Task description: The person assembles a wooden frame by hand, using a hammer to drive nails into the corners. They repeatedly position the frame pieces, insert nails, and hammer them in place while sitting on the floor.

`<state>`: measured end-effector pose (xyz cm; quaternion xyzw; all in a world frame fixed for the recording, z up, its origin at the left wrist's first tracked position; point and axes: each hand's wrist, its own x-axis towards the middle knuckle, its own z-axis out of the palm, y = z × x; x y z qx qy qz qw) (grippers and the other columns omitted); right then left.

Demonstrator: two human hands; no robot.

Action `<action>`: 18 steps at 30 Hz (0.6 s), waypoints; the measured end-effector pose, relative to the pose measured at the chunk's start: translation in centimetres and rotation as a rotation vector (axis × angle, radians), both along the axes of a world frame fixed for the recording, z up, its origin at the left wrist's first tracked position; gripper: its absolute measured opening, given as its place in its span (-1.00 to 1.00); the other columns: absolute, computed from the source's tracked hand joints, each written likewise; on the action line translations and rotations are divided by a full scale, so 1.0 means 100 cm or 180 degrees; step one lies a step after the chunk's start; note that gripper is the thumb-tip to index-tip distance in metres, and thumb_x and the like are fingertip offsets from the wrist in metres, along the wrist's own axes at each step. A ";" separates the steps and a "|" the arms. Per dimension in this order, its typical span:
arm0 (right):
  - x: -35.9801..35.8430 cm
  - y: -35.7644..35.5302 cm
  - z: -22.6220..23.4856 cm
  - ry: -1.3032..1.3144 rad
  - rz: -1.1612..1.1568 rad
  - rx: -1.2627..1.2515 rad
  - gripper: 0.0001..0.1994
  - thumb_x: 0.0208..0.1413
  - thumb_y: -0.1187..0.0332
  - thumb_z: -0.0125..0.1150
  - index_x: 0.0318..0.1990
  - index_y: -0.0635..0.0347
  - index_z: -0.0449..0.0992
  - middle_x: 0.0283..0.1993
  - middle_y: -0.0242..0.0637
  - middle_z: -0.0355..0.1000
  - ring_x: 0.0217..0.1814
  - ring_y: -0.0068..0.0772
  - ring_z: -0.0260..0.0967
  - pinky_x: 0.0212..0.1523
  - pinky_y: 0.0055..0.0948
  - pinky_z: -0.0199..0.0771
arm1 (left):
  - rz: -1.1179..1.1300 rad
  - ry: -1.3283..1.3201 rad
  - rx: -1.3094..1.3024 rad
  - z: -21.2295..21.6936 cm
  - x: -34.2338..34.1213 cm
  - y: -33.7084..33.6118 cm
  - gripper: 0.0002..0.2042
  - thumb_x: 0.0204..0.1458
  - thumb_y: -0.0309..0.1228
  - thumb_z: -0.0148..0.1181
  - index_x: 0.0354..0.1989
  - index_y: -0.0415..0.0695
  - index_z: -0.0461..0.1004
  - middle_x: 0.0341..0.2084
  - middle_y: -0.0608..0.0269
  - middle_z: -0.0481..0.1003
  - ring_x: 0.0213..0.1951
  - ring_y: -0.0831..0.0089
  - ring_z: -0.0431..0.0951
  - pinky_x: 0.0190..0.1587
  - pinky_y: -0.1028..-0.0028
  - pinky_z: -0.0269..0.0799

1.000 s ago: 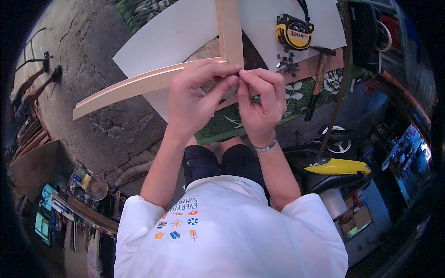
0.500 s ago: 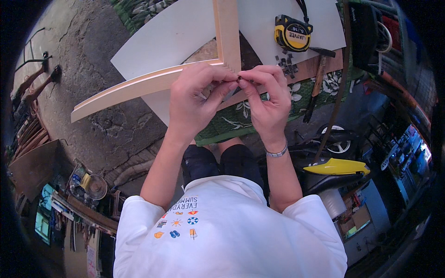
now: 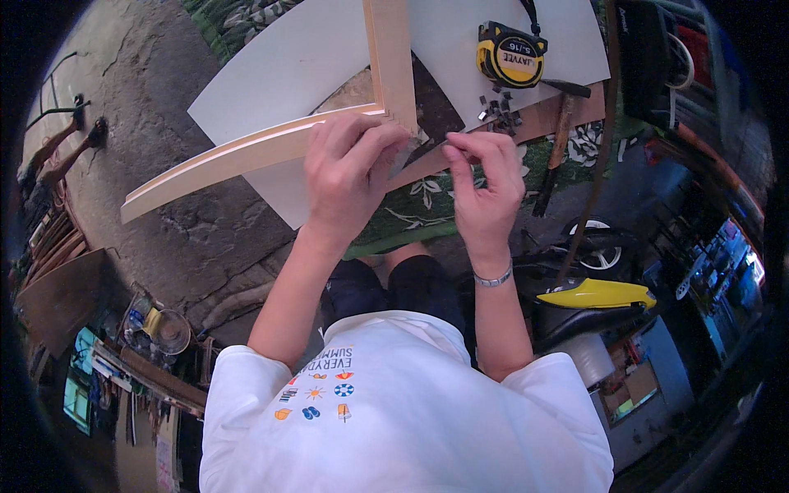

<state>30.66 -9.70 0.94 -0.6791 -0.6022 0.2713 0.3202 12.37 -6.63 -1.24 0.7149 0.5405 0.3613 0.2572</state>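
Head view shows my left hand (image 3: pixel 349 177) closed on the mitred corner of a light wooden frame (image 3: pixel 246 152), palm pressing down and fingers wrapped over the joint where the two mouldings meet. My right hand (image 3: pixel 485 185) is just beside it, thumb and forefinger pinched together on something very small; I cannot tell what it is, perhaps one of the little fasteners. This pinch is near the inner side of the corner, almost touching my left fingers.

To do this step well, I think I should keep the left hand firm so the two mouldings do not slip apart, and bring the small piece straight to the joint, not at an angle.

Beyond my right hand lies a small pile of dark metal pieces (image 3: pixel 496 108), and a hammer (image 3: pixel 561 135) with wooden handle to the right of it. Farther still is a yellow and black tape measure (image 3: pixel 511 56). Under the frame, beyond both hands, is a white board (image 3: pixel 288 70).
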 end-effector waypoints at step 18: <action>-0.010 0.023 -0.012 0.0161 0.0594 0.0471 -0.81 0.11 0.45 0.42 -0.11 0.04 0.69 -0.20 -0.38 0.59 -0.13 -0.28 0.53 -0.04 -0.32 0.37 | 0.0173 -0.0142 0.0013 0.001 0.005 -0.002 -0.78 -0.10 -0.53 0.50 -0.25 -0.06 0.66 -0.36 0.31 0.57 -0.26 0.29 0.58 -0.17 0.30 0.43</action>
